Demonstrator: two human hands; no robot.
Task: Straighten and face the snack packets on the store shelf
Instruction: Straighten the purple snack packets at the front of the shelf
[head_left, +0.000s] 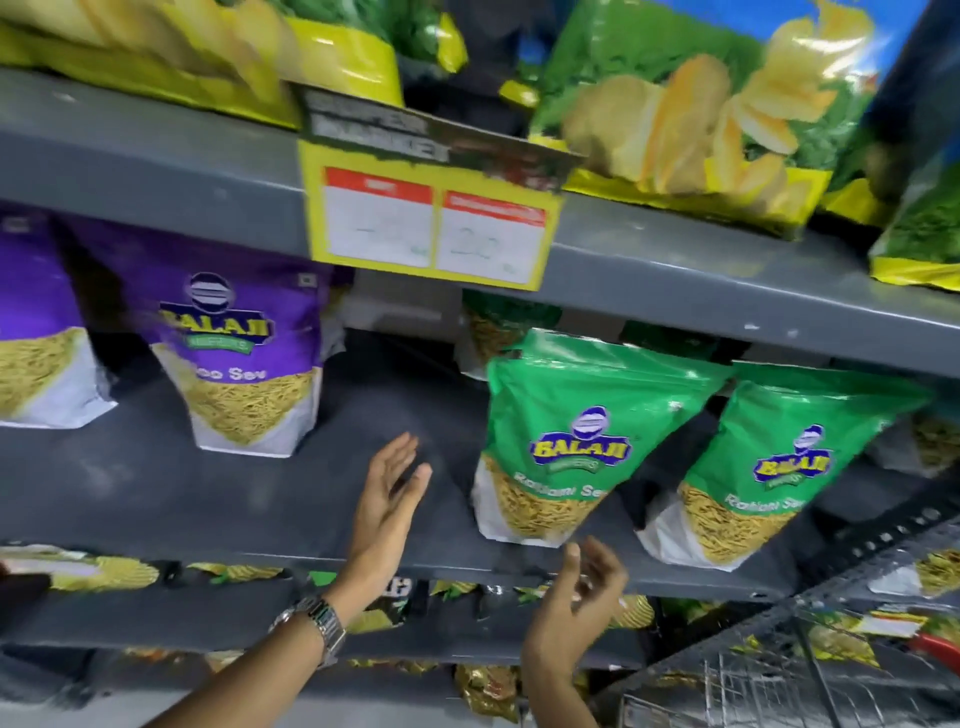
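Two green glossy Balaji sev packets are standing on the grey metal middle shelf (218, 499): the nearer green packet (576, 441) just behind the shelf's front edge, the second green packet (779, 467) beside it to the right, both leaning. Two purple sev packets (239, 358) are sitting further left and deeper back, leaving a wide bare stretch of shelf between the colours. The left hand (387, 506), with a silver metal wristwatch (314, 626), is hovering over that gap, fingers spread and holding nothing. The right hand (576, 603) is hanging at the front edge just below the nearer green packet, fingers loosely curled and empty. Above, a yellow price tag (431, 218) is hanging from the upper shelf carrying green-and-yellow chip bags (691, 104).
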